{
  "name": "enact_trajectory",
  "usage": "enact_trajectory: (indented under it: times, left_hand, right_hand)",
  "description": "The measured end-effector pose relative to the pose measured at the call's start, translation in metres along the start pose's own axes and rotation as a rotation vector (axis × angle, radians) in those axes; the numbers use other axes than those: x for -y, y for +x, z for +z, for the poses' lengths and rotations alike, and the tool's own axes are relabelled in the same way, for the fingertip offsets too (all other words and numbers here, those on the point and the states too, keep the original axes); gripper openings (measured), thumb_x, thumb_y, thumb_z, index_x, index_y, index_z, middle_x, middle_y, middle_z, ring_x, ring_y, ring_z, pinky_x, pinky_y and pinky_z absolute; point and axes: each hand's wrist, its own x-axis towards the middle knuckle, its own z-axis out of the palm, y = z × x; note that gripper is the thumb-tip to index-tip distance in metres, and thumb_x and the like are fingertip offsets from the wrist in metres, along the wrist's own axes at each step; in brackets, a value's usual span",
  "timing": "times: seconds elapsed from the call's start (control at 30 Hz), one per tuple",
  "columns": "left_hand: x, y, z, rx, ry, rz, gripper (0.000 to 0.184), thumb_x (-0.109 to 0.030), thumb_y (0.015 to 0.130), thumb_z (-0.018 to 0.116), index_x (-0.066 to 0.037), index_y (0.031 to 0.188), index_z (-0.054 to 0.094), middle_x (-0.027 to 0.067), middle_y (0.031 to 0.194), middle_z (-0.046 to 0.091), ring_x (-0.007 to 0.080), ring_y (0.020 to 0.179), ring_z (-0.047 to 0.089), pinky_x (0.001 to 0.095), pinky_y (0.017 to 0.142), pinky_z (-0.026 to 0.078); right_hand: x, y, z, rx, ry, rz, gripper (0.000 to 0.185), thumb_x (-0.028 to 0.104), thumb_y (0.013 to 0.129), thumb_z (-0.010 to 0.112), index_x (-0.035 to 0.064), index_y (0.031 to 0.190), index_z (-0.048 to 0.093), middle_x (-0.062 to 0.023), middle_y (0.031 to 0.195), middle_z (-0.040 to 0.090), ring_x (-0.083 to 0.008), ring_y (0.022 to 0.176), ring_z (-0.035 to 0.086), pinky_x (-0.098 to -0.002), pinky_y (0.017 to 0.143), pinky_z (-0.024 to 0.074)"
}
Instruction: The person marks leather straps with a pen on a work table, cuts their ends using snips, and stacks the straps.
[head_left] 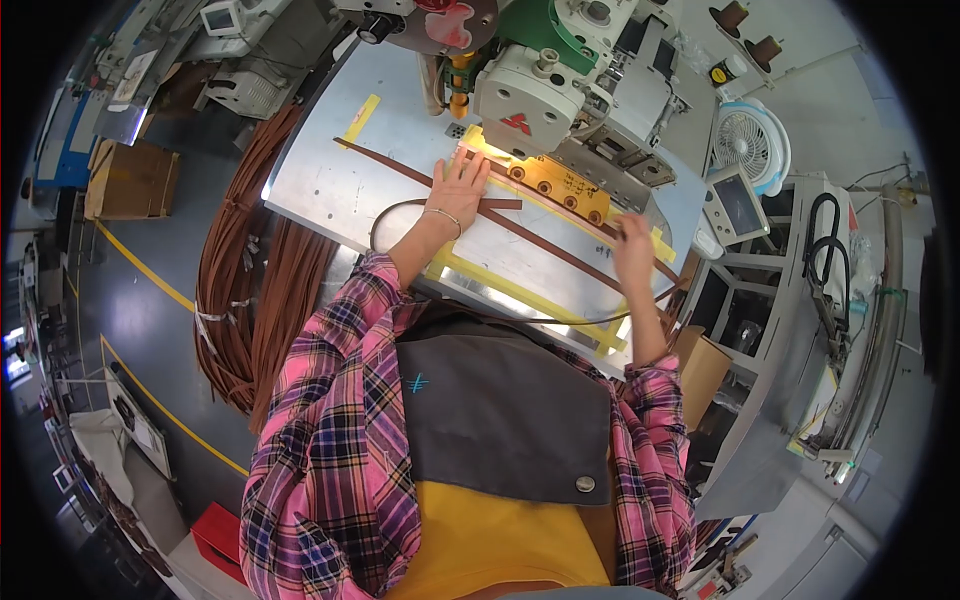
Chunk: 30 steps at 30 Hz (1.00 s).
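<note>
My left hand (460, 192) lies with fingers stretched out on a brown strap (388, 163), close to the lit sewing area of an industrial sewing machine (530, 105). To the right, the fingers of my right hand (634, 250) are bent together at the strap beside a yellow guide plate (558, 187) with round screws and handwriting. The fingertips are partly hidden. A second length of brown strap (555, 246) runs diagonally across the metal worktable (320, 185) between my hands, and a loop of it curves near my apron (500, 410).
Bundles of long brown straps (245, 290) hang off the table's left side. Yellow tape (361, 120) marks the tabletop. A white fan (745, 145) and a control screen (737, 203) stand at the right. A cardboard box (132, 178) sits on the floor at left.
</note>
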Motion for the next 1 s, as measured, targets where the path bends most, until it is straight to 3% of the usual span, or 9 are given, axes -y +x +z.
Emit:
enact_trajectory:
  times: [0.1, 0.17, 0.23, 0.33, 0.47, 0.57, 0.67, 0.87, 1.0]
  left_hand:
    - [-0.002, 0.003, -0.005, 0.06, 0.01, 0.009, 0.049, -0.021, 0.092, 0.04, -0.02, 0.141, 0.032, 0.0074, 0.148, 0.024, 0.0303, 0.138, 0.015, 0.0578, 0.105, 0.019]
    - [-0.004, 0.004, -0.006, 0.08, 0.027, 0.029, 0.05, -0.02, 0.093, 0.039, -0.025, 0.141, 0.031, 0.0068, 0.149, 0.023, 0.0306, 0.139, 0.015, 0.0603, 0.103, 0.019]
    - [-0.004, 0.008, -0.003, 0.096, 0.016, 0.014, 0.05, -0.019, 0.093, 0.037, -0.03, 0.141, 0.03, 0.0061, 0.149, 0.022, 0.0308, 0.139, 0.015, 0.0632, 0.101, 0.019]
    - [-0.005, 0.008, -0.001, 0.092, 0.01, 0.009, 0.051, -0.018, 0.093, 0.036, -0.029, 0.142, 0.029, 0.0063, 0.149, 0.022, 0.0304, 0.139, 0.015, 0.0642, 0.101, 0.019]
    - [-0.008, 0.008, 0.001, 0.059, 0.101, 0.016, 0.052, -0.015, 0.091, 0.038, -0.029, 0.141, 0.032, 0.0061, 0.148, 0.024, 0.031, 0.138, 0.019, 0.064, 0.099, 0.021]
    - [-0.009, 0.008, 0.001, 0.031, 0.096, 0.027, 0.049, -0.019, 0.092, 0.04, -0.029, 0.14, 0.034, 0.0061, 0.148, 0.025, 0.0313, 0.137, 0.021, 0.0632, 0.099, 0.022]
    - [-0.008, 0.007, 0.0, 0.028, 0.084, 0.031, 0.047, -0.024, 0.093, 0.042, -0.029, 0.139, 0.035, 0.0063, 0.148, 0.025, 0.0312, 0.136, 0.023, 0.0619, 0.1, 0.022]
    - [-0.007, 0.008, 0.004, 0.018, 0.074, 0.013, 0.046, -0.026, 0.093, 0.043, -0.028, 0.139, 0.036, 0.0075, 0.146, 0.028, 0.0299, 0.136, 0.023, 0.0602, 0.102, 0.02]
    - [-0.001, -0.005, -0.002, -0.039, -0.028, 0.024, 0.048, -0.024, 0.091, 0.045, -0.019, 0.138, 0.037, 0.0064, 0.147, 0.028, 0.0244, 0.136, 0.024, 0.0573, 0.105, 0.019]
  right_hand:
    - [0.045, -0.008, 0.04, 0.19, 0.124, -0.155, 0.048, -0.012, 0.066, 0.05, 0.0044, 0.109, 0.061, -0.0157, 0.114, 0.059, -0.0313, 0.11, 0.053, -0.0386, 0.095, 0.0426]
    - [0.066, -0.005, 0.078, 0.275, 0.067, -0.298, 0.049, -0.008, 0.072, 0.047, -0.003, 0.121, 0.051, -0.0188, 0.131, 0.047, -0.0329, 0.126, 0.04, -0.0394, 0.107, 0.0296]
    - [0.077, 0.001, 0.109, 0.231, -0.186, -0.299, 0.043, 0.005, 0.084, 0.042, -0.0046, 0.126, 0.044, -0.0203, 0.133, 0.042, -0.0333, 0.128, 0.036, -0.0424, 0.109, 0.0254]
    - [0.082, 0.005, 0.109, 0.296, -0.199, -0.135, 0.045, 0.007, 0.085, 0.04, -0.0063, 0.128, 0.04, -0.0221, 0.137, 0.037, -0.0347, 0.13, 0.032, -0.045, 0.11, 0.0227]
    - [0.04, -0.02, 0.081, 0.219, -0.29, -0.045, 0.045, 0.005, 0.083, 0.042, -0.0061, 0.127, 0.042, -0.0226, 0.13, 0.043, -0.0349, 0.128, 0.035, -0.0435, 0.109, 0.0242]
    - [-0.005, -0.046, 0.045, 0.194, -0.36, 0.059, 0.05, 0.003, 0.08, 0.043, -0.0055, 0.13, 0.041, -0.0219, 0.14, 0.035, -0.0354, 0.13, 0.033, -0.0449, 0.108, 0.0258]
    - [-0.035, -0.062, 0.011, 0.275, -0.538, 0.22, 0.052, 0.002, 0.079, 0.044, -0.0039, 0.131, 0.041, -0.0194, 0.141, 0.036, -0.0321, 0.132, 0.033, -0.0461, 0.107, 0.0264]
    - [-0.038, -0.066, 0.004, 0.219, -0.579, 0.274, 0.05, 0.002, 0.078, 0.045, -0.0014, 0.128, 0.045, -0.0153, 0.139, 0.041, -0.0267, 0.131, 0.036, -0.0465, 0.104, 0.0306]
    - [-0.049, -0.07, 0.005, 0.128, -0.458, 0.25, 0.046, -0.001, 0.077, 0.047, -0.0031, 0.123, 0.049, -0.0152, 0.138, 0.042, -0.0281, 0.129, 0.038, -0.0445, 0.102, 0.0332]
